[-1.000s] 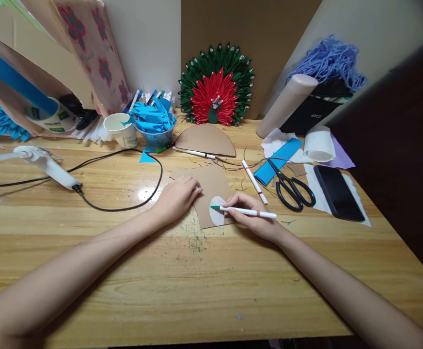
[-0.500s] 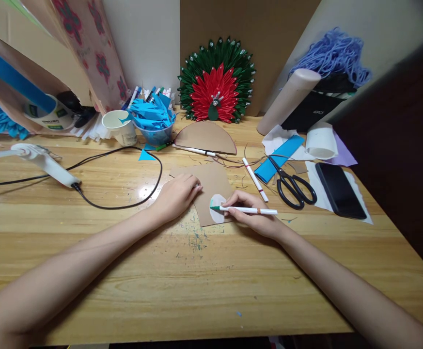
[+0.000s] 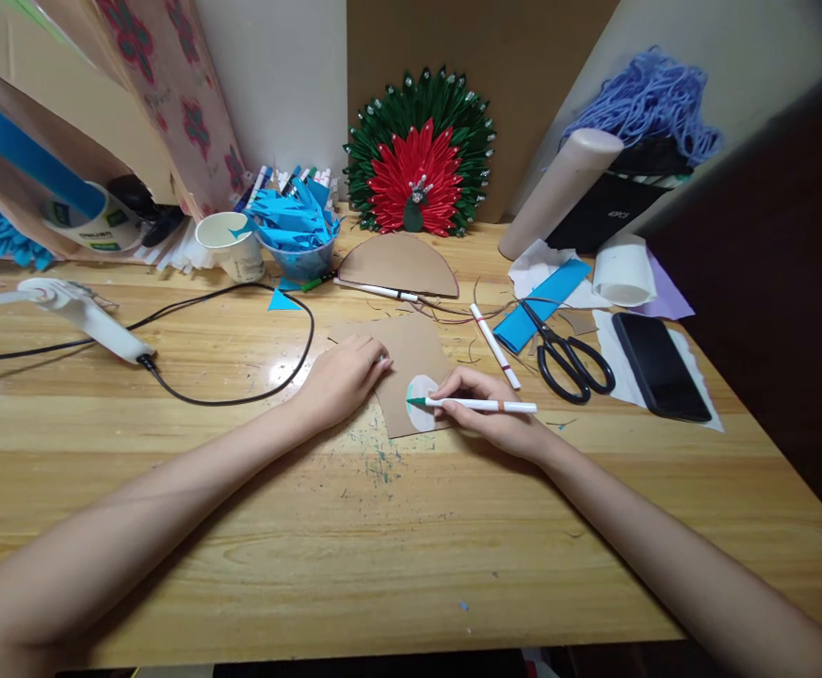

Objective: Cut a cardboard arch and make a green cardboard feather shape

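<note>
A white marker (image 3: 502,406) with a green tip is pinched in my right hand (image 3: 485,405). Its tip touches the left part of a small pale oval piece (image 3: 423,419), where a green streak shows. Under the oval lies a piece of brown cardboard (image 3: 411,344). My left hand (image 3: 344,377) rests on the cardboard's left side with its fingers curled together; what they hold, if anything, I cannot make out. Beyond both hands is a half-round cardboard piece (image 3: 400,264) with a dark outline.
Black scissors (image 3: 572,367), a capped marker (image 3: 495,348), a folded blue strip (image 3: 544,306) and a phone (image 3: 661,367) lie at right. At left stand a white glue gun (image 3: 92,325) with a looping cord, a paper cup (image 3: 231,247) and a bowl of blue scraps (image 3: 298,245). A red-green peacock craft (image 3: 417,160) stands behind.
The marker tip has shifted slightly left on the pale oval, and the green streak along its left edge looks a little longer. My left hand stays in place.
</note>
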A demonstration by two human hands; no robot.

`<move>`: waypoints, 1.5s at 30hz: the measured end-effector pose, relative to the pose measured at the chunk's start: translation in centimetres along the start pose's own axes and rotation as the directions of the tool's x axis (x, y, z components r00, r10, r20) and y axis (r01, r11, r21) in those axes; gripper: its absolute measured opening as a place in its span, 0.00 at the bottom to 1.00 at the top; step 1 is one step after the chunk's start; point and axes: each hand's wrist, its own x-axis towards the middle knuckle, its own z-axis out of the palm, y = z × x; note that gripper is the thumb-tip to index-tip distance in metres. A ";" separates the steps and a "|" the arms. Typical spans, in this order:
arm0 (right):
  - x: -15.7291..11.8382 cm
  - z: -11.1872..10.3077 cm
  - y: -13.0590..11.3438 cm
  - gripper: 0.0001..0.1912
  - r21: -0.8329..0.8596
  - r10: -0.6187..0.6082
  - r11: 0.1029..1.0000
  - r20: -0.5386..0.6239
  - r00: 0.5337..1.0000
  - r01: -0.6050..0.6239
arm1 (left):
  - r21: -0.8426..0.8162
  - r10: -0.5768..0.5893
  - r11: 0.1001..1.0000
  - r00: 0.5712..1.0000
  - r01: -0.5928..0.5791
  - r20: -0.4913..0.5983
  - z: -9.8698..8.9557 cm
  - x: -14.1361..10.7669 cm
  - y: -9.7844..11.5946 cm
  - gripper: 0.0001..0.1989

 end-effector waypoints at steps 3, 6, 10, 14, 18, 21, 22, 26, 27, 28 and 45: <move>0.0 0.0 0.0 0.06 -0.021 -0.004 1.000 0.031 1.000 0.005 | 0.007 -0.001 1.000 1.000 0.001 -0.002 0.0 0.0 0.0 0.12; 0.0 0.0 -0.1 0.06 -0.010 -0.001 1.000 0.015 1.000 0.001 | 0.005 -0.004 1.000 1.000 0.004 0.003 0.0 0.0 0.0 0.12; -0.1 0.0 -0.1 0.06 -0.054 -0.011 0.998 0.017 1.000 0.012 | -0.008 -0.002 1.000 1.000 0.002 0.003 -0.1 0.0 0.1 0.13; -0.1 0.1 -0.2 0.06 -0.062 -0.002 0.998 0.002 1.000 0.002 | -0.002 -0.001 1.000 1.000 0.001 0.003 -0.1 0.0 0.1 0.13; -0.1 0.2 -0.2 0.06 -0.119 -0.027 0.993 -0.049 0.998 0.021 | -0.001 -0.007 1.000 1.000 0.007 0.009 -0.2 0.0 0.1 0.12; 0.0 0.2 -0.1 0.06 -0.098 -0.028 0.995 -0.021 0.999 0.026 | 0.002 -0.004 1.000 1.000 0.004 0.010 -0.2 0.0 0.1 0.12; 0.0 0.2 -0.1 0.06 -0.088 -0.025 0.996 -0.008 1.000 0.024 | 0.004 -0.002 1.000 1.000 0.002 0.009 -0.2 0.0 0.1 0.12; 0.0 0.2 -0.2 0.06 -0.140 -0.041 0.990 -0.055 0.998 0.033 | 0.003 0.002 1.000 1.000 -0.002 0.010 -0.2 0.0 0.1 0.13; 0.0 0.2 -0.2 0.06 -0.151 -0.047 0.988 -0.063 0.997 0.037 | 0.001 0.002 1.000 1.000 -0.002 0.008 -0.2 0.0 0.1 0.13; 0.0 0.2 -0.2 0.06 -0.155 -0.051 0.987 -0.062 0.997 0.040 | 0.000 0.002 1.000 1.000 -0.002 0.007 -0.2 0.0 0.1 0.12; 0.1 0.3 0.2 0.06 -0.100 -0.085 0.992 -0.138 0.987 0.071 | -0.005 -0.007 1.000 1.000 0.007 0.005 -0.2 0.0 0.1 0.12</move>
